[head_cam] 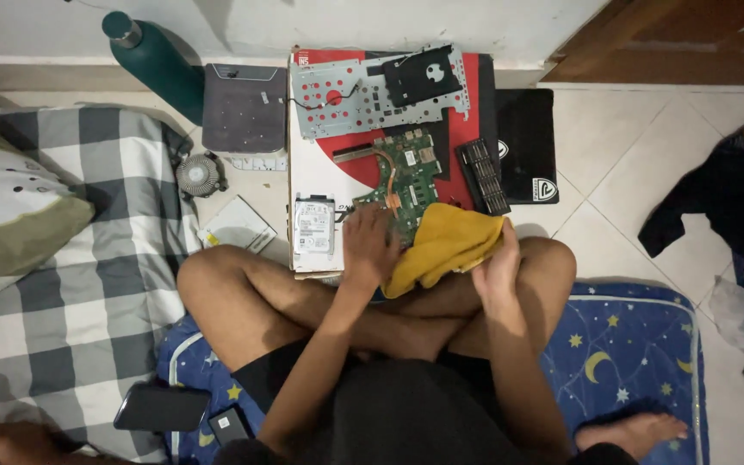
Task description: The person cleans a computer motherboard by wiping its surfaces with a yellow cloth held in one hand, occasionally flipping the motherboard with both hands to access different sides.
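My left hand (368, 248) rests palm down on the near edge of a green circuit board (408, 175) that lies on a red and white box (316, 176). A yellow cloth (441, 245) lies bunched over the board's near corner and my knee. My right hand (498, 265) grips the cloth's right edge. Beside my left hand lies a silver hard drive (313, 226). A grey metal bracket plate (363, 93) with a black piece sits at the far end of the box.
A dark keyboard strip (482, 176) and a black laptop lid (527, 145) lie to the right. A grey box (244, 108), a teal bottle (157, 60) and a small fan (199, 175) sit at the left. A checkered blanket (62, 284), a phone (162, 407) and dark clothes (725, 202) surround me.
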